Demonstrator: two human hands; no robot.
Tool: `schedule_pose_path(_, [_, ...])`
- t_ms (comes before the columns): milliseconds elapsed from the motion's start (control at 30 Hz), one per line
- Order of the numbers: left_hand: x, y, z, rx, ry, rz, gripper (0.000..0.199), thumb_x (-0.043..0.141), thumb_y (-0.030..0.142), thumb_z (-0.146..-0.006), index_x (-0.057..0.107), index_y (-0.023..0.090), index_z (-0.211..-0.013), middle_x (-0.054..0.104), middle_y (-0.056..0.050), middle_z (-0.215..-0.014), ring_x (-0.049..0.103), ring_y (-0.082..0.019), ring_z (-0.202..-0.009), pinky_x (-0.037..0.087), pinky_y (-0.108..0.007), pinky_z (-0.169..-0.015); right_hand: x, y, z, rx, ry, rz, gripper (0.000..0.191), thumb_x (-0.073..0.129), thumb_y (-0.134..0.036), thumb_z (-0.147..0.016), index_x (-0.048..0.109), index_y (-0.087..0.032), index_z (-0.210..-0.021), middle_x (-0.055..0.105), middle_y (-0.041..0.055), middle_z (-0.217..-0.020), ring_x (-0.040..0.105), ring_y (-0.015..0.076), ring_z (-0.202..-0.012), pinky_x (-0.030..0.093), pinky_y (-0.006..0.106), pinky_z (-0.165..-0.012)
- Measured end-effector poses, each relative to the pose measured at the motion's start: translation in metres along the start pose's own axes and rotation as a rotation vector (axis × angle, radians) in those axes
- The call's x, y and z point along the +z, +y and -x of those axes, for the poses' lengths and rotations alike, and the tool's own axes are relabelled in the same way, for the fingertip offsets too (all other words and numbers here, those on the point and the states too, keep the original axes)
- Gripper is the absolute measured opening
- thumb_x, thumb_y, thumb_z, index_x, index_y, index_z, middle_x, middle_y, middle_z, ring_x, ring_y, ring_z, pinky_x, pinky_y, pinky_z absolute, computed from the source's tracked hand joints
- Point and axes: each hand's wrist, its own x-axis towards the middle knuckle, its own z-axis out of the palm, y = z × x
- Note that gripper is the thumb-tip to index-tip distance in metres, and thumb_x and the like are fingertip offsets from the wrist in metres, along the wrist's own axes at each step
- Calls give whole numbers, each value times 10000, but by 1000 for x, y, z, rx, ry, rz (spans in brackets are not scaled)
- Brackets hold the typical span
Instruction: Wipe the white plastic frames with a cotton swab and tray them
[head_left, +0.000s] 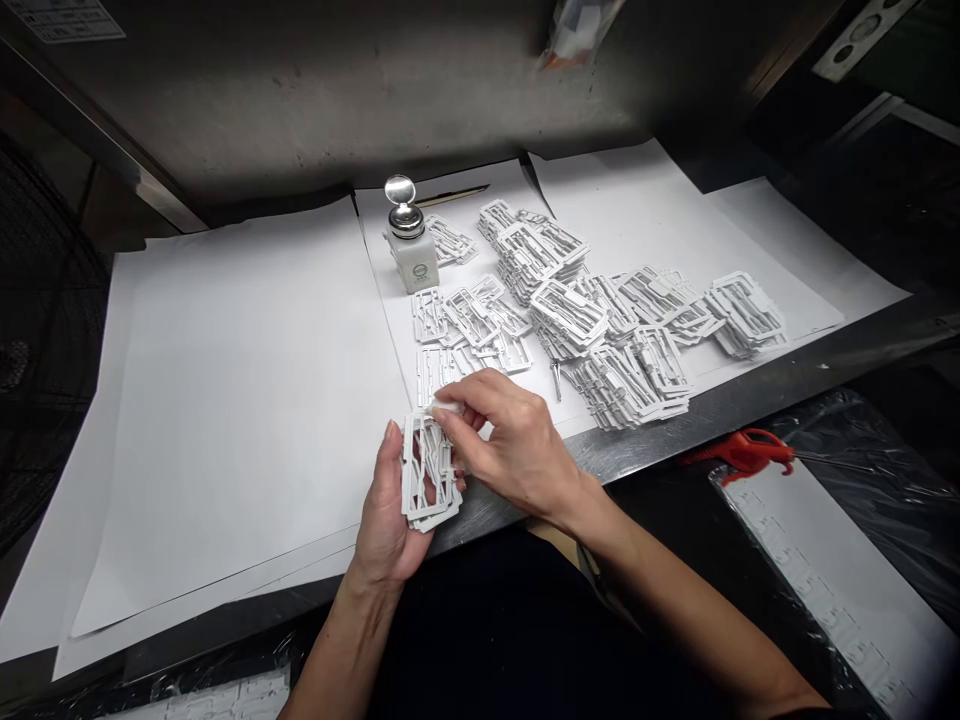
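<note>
My left hand (390, 515) is wrapped round a small stack of white plastic frames (429, 475) with thin crossing bars, near the table's front edge. Over the top end of that stack, my right hand (510, 435) has its thumb and index finger pinched together; a small white piece (445, 405) shows between them. Just beyond the hands, loose white frames (471, 318) lie spread on white paper. Thick piles of similar frames (619, 385) stand to the right, some leaning over one another.
A white dispenser bottle (414, 258) with its metal lid up stands behind the loose frames. Tweezers (557, 380) lie by the piles. White paper (247, 400) covers the table's left side. A red air gun (750, 455) rests at the lower right. A metal wall (337, 90) rises behind.
</note>
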Motion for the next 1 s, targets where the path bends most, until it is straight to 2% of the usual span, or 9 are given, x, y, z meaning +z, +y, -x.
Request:
schedule_pose_path(167, [3, 2, -1, 0, 30, -3, 255, 555, 342, -817, 659, 125, -899, 675, -44, -807, 640, -189, -842, 507, -265, -763, -8, -7, 10, 34, 21, -147, 162, 572, -167, -827, 648, -108, -957, 582, 41, -806, 550, 101, -667, 479, 218, -642])
schedule_pose_path(333, [5, 1, -3, 63, 14, -2, 190, 587, 271, -799, 659, 124, -895, 675, -41, -869, 638, -159, -810, 495, -256, -791, -8, -12, 17, 71, 0, -246, 154, 574, -174, -828, 641, -144, -963, 577, 24, -802, 548, 95, -678, 478, 217, -654])
schedule_pose_path(500, [3, -1, -4, 64, -8, -22, 231, 618, 292, -782, 655, 127, -941, 670, -65, -899, 635, -187, -844, 496, -292, -800, -9, -13, 18, 86, 32, -252, 138, 571, -176, -829, 640, -167, -948, 597, 23, -819, 558, 108, -705, 481, 237, -676])
schedule_pose_path(733, [4, -2, -3, 30, -51, -67, 294, 517, 347, -851, 638, 124, -999, 651, -84, -943, 616, -189, -891, 487, -277, -788, -9, -12, 17, 125, 45, -241, 137, 579, -187, -827, 642, -164, -946, 597, 22, -815, 553, 110, -687, 474, 239, -647])
schedule_pose_path(867, [3, -2, -2, 101, -64, -119, 201, 577, 213, -811, 635, 153, -994, 649, -50, -889, 621, -162, -824, 490, -265, -757, -9, -11, 16, 141, 44, -231, 113, 564, -196, -840, 639, -174, -922, 605, 22, -822, 555, 117, -699, 478, 250, -664])
schedule_pose_path(1000, [2, -2, -1, 105, -84, -143, 285, 613, 123, -759, 622, 179, -1038, 656, -47, -922, 626, -173, -839, 492, -268, -740, -11, -12, 15, 142, 45, -228, 102, 560, -196, -845, 635, -177, -911, 607, 22, -824, 558, 114, -698, 478, 244, -658])
